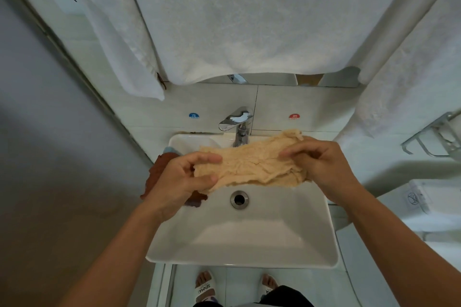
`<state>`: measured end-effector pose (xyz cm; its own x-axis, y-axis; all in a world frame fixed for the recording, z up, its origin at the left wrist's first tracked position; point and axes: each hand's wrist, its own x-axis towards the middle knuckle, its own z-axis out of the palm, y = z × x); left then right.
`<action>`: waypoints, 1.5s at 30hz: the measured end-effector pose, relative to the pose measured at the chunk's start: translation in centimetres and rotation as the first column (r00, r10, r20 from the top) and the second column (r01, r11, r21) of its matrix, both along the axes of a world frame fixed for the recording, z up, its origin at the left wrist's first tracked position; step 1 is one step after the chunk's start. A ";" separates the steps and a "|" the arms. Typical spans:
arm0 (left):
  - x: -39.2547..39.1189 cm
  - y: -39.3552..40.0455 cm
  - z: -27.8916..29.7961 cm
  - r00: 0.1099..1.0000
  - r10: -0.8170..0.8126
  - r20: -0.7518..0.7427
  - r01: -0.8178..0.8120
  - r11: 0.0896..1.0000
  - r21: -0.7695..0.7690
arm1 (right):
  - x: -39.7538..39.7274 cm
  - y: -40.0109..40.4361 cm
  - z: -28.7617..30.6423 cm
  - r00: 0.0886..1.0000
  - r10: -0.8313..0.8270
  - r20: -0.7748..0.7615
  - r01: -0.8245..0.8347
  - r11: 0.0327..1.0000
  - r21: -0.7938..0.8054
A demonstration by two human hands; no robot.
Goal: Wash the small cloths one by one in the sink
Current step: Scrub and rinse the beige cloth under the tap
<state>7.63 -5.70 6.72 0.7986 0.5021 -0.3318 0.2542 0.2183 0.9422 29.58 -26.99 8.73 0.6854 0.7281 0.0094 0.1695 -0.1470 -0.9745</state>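
A large white towel (249, 20) hangs on the wall above a white sink (249, 232). Over the sink's basin a beige cloth (252, 164) is stretched between two hands: the left hand (184, 182) pinches its left end between thumb and fingers, the right hand (321, 164) grips its right end. A brown cloth (159, 169) lies on the sink's left rim, a chrome faucet (237, 124) stands at its back edge, and a drain (239, 199) sits in its basin.

sink (311, 239) | left rim: brown cloth (159, 172), possibly others
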 end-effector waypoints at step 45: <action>14.2 -16.8 -15.2 0.998 0.056 0.000 -0.056 0.982 0.179 | 10.7 -17.7 -13.7 0.978 -0.126 0.168 0.185 0.893 -0.410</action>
<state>21.81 -22.48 -8.51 0.7663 0.5975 -0.2362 0.2507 0.0604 0.9662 40.30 -44.70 -5.01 0.8041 0.5683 -0.1747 0.2346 -0.5733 -0.7850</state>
